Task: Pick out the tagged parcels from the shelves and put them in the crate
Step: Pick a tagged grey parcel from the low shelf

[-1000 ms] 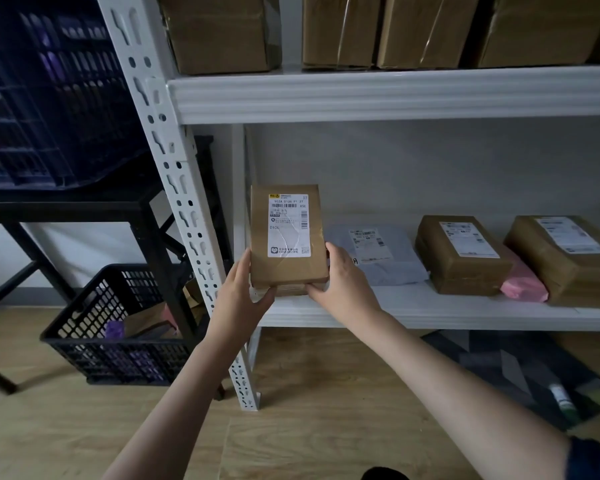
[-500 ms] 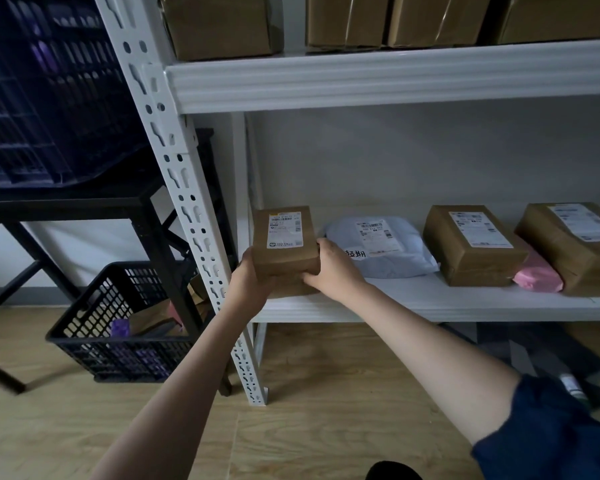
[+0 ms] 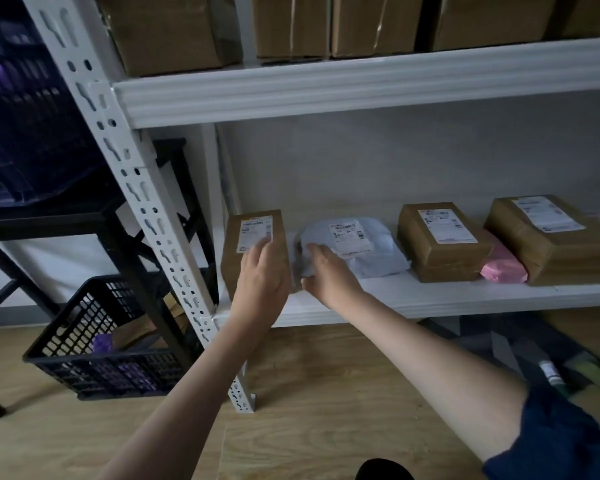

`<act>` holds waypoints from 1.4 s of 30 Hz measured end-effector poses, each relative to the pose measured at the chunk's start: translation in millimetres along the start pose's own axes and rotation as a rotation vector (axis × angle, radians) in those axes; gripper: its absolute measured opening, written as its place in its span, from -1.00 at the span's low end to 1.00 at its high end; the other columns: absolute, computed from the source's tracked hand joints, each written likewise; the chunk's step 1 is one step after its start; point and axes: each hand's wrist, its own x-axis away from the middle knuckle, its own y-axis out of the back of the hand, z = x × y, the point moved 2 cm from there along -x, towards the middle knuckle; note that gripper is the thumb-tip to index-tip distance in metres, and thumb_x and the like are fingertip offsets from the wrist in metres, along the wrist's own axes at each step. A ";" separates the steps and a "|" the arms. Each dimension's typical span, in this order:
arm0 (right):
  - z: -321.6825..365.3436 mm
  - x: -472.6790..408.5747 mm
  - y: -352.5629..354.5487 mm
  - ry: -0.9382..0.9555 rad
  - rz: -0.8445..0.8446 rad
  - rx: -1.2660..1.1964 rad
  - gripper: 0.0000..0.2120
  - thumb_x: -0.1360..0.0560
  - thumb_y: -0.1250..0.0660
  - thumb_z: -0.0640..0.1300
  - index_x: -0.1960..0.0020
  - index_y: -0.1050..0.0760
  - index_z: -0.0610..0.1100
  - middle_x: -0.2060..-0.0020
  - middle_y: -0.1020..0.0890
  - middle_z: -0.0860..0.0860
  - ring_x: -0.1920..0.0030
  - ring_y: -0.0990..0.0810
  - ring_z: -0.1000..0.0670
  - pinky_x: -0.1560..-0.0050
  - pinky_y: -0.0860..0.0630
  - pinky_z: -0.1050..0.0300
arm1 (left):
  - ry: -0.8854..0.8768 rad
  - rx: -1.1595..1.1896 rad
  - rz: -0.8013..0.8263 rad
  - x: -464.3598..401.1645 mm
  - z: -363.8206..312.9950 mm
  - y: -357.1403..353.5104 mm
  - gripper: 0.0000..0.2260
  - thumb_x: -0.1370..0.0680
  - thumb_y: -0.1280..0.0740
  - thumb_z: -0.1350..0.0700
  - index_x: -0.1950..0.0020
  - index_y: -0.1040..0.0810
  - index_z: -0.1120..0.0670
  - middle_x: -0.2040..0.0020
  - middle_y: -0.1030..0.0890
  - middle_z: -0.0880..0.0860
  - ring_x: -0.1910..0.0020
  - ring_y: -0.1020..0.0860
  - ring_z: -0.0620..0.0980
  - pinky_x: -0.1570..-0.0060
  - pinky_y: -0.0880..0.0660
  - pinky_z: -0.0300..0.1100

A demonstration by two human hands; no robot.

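You are resting your open left hand (image 3: 262, 271) on the stiff brown parcel (image 3: 253, 251) at frame centre, while your right hand (image 3: 328, 271) is touching, fingers straight, the soft grey mailer (image 3: 354, 251) that probably needs holding underneath.

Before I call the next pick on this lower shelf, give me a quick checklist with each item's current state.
1. Small brown parcel resting on the lower shelf: ok, left hand lies flat on it, fingers straight.
2. Right hand on the grey poly mailer: ok, touching its left end; firm grip: cannot tell.
3. Mailer label faces up: ok; text readable: not ok, blurred.
4. Black crate within sight on the floor, left of the rack: ok, already holds items.
5. Path to crate free: not ok, white upright post stands between.
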 end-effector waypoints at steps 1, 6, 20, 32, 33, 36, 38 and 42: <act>-9.2 5.1 6.6 -0.008 -0.003 0.015 -0.50 -0.50 -0.40 -0.24 -0.41 -0.37 -0.21 -0.21 -0.53 -0.17 -0.13 -0.58 -0.19 -0.04 -0.52 0.00 | -0.013 0.020 0.035 1.4 -7.8 -5.4 -0.59 -0.55 -0.34 0.26 -0.40 -0.41 0.18 -0.37 -0.46 0.13 -0.34 -0.41 0.13 -0.32 -0.40 -0.04; -58.3 34.0 48.9 -0.065 -0.031 0.056 -0.47 -0.50 -0.44 -0.17 -0.42 -0.36 -0.17 -0.17 -0.56 -0.13 -0.05 -0.61 -0.13 0.01 -0.57 -0.03 | 0.080 0.052 0.304 12.4 -29.2 -43.8 -0.53 -0.58 -0.38 0.13 -0.47 -0.38 0.14 -0.36 -0.48 0.08 -0.33 -0.46 0.08 -0.25 -0.37 -0.17; -133.2 15.1 69.5 -0.287 0.004 0.134 -0.16 -0.41 -0.56 -0.02 -0.51 -0.23 -0.28 -0.34 -0.42 -0.18 -0.36 -0.42 -0.20 -0.23 -0.45 -0.01 | 0.321 0.084 0.370 0.8 16.6 -95.0 -0.32 -0.58 -0.40 0.06 -0.59 -0.15 0.18 -0.56 -0.23 0.18 -0.52 -0.27 0.18 -0.48 -0.28 0.03; -145.6 -29.2 57.6 -0.392 0.140 -0.070 -0.42 -0.21 -0.65 0.07 -0.15 -0.54 -0.05 -0.04 -0.67 0.03 -0.03 -0.65 0.00 -0.06 -0.61 0.07 | 0.478 0.221 0.411 -79.6 35.2 -143.8 -0.30 -0.43 -0.51 0.16 -0.50 -0.27 0.16 -0.28 -0.56 0.14 -0.31 -0.52 0.17 -0.08 -0.46 -0.15; -152.4 -31.0 53.8 -0.407 0.157 -0.064 -0.34 -0.12 -0.62 0.20 -0.12 -0.56 -0.05 -0.01 -0.68 0.03 0.01 -0.66 0.01 -0.04 -0.65 0.00 | 0.452 0.196 0.416 -81.9 37.0 -147.5 -0.41 -0.41 -0.50 0.15 -0.40 -0.37 0.12 -0.11 -0.61 0.06 -0.19 -0.60 0.13 0.05 -0.46 -0.20; -156.3 -26.9 49.2 -0.423 0.170 -0.083 -0.47 -0.24 -0.63 0.13 -0.08 -0.57 -0.07 0.07 -0.66 0.05 0.07 -0.65 0.02 0.19 -0.58 0.11 | 0.421 0.151 0.409 -78.1 36.3 -147.9 -0.48 -0.41 -0.47 0.07 -0.33 -0.43 0.06 0.02 -0.63 -0.01 -0.01 -0.62 0.06 0.12 -0.45 -0.20; -152.5 -20.9 48.9 -0.400 0.122 -0.098 -0.56 -0.32 -0.64 0.00 -0.10 -0.54 -0.09 0.09 -0.63 0.08 0.06 -0.63 0.02 0.24 -0.48 0.18 | 0.407 0.146 0.385 -70.6 36.4 -147.5 -0.36 -0.41 -0.51 0.03 -0.44 -0.36 0.07 -0.03 -0.65 0.02 -0.01 -0.62 0.07 0.11 -0.50 -0.15; -146.1 -2.9 48.6 -0.364 0.115 -0.090 -0.52 -0.31 -0.64 0.02 -0.14 -0.56 -0.08 0.03 -0.66 0.08 0.00 -0.66 0.00 0.07 -0.60 0.09 | 0.428 0.130 0.365 -52.7 27.7 -138.3 -0.33 -0.47 -0.50 0.03 -0.50 -0.31 0.13 -0.05 -0.67 0.11 -0.05 -0.64 0.16 0.14 -0.50 -0.12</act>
